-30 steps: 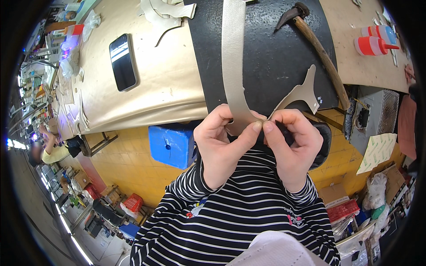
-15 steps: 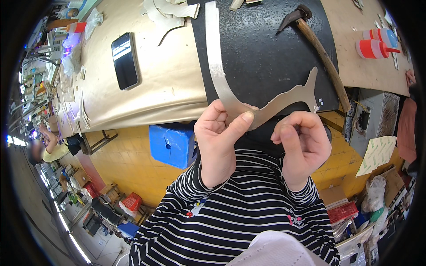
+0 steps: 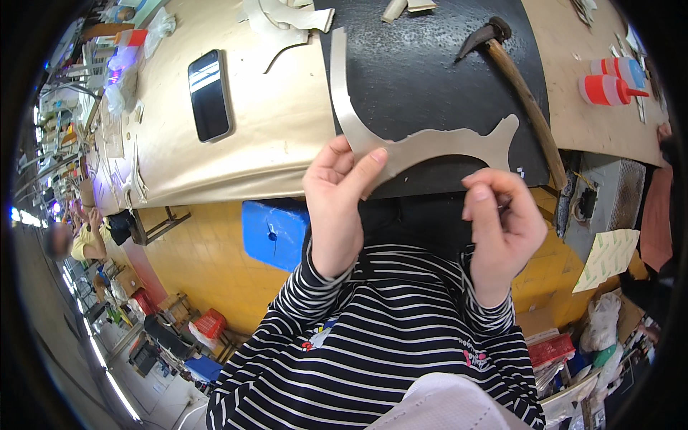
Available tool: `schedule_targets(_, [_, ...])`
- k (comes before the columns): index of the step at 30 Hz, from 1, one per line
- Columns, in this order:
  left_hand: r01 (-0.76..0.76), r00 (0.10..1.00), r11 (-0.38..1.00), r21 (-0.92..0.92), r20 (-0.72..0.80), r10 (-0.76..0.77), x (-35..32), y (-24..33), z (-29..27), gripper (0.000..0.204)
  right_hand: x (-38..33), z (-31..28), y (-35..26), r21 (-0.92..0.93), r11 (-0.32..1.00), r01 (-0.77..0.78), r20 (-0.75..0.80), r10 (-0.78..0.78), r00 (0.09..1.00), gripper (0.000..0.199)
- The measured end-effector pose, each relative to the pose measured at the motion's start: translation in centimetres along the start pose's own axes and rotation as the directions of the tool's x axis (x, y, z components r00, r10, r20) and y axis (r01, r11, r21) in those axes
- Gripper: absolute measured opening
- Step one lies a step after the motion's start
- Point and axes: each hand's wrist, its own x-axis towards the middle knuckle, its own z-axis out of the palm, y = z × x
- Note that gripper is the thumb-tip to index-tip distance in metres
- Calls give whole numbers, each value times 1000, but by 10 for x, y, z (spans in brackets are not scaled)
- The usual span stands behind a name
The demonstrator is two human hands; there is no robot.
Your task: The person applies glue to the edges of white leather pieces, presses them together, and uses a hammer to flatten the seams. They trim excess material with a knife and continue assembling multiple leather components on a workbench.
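Note:
My left hand [image 3: 337,197] pinches a thin beige cut piece, leather-like [image 3: 430,145], with the thumb on top near its bend. One long strip of the piece rises from that hand; the other, wavy-edged part stretches right and ends in a fork. My right hand [image 3: 505,226] is beside the fork's lower end, fingers curled and thumb against the index finger. Whatever those fingertips may hold is too small or hidden to make out. Beneath the piece lies a black pitted mat [image 3: 423,79]. On its right side rests a hammer [image 3: 527,100] with a wooden handle.
A phone [image 3: 211,97] and beige offcuts [image 3: 287,21] lie on the gold-coloured table cover [image 3: 272,122] at left. Red-capped bottles [image 3: 603,89] stand at right. Below the table edge is a blue stool [image 3: 272,233]. Another person [image 3: 86,236] is at far left.
The beige piece has come down and flattened toward the mat, its wavy part now spread out more to the right. My left hand moved slightly left, my right hand slightly right.

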Motion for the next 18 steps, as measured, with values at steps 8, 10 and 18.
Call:
schedule_targets(8, [-232,968,765,601,68,240,33,-7,-32,66,76,-81,39,-469,878,-94,-288,-51,956,20])
schedule_targets(10, [-342,917,505,793,163,365,32,-10,-31,55,111,-101,54,-738,671,-69,-248,-175,953,25])
schedule_targets(18, [-453,682,-117,884,428,593,25,-27,-27,23,118,-88,81,-754,555,352,194,-324,926,38])
